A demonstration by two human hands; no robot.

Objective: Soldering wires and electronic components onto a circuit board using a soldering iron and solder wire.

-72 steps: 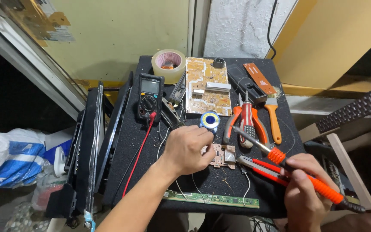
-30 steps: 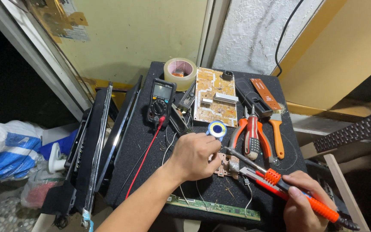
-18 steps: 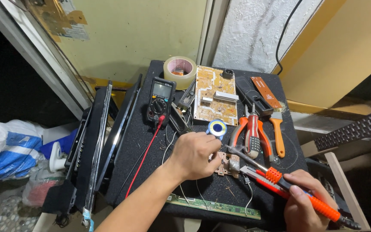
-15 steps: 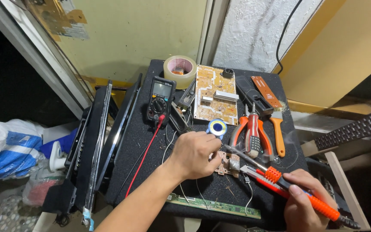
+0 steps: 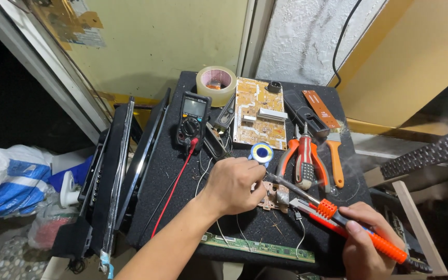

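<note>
1. Off the bench's left edge, flat black panels [image 5: 112, 171] lean upright against it, with a blue and white bag [image 5: 6, 179] further left on the floor.
2. Near the bench's [image 5: 177, 161] far left part lies a black multimeter [image 5: 193, 120]; its red lead [image 5: 175, 189] runs toward the near edge.
3. A roll of tape [image 5: 216, 84] sits at the far edge, and a tan circuit board [image 5: 260, 113] lies just right of it.
4. The left hand [image 5: 234, 184] rests mid-bench, fingers curled narrowly; whether they pinch anything cannot be told. It touches a small brown circuit board [image 5: 271, 196], which lies near the middle of the bench, toward the near edge.
5. A spool of solder [image 5: 261, 152] sits just beyond that hand.
6. A long green strip board [image 5: 257, 248] lies along the near edge.
7. Red-handled pliers [image 5: 303, 155] and an orange-handled brush [image 5: 334, 158] lie toward the right edge.
8. The right hand [image 5: 364, 248], at the near right corner, is closed around the orange soldering iron [image 5: 361, 233], whose tip reaches the small brown circuit board.
</note>
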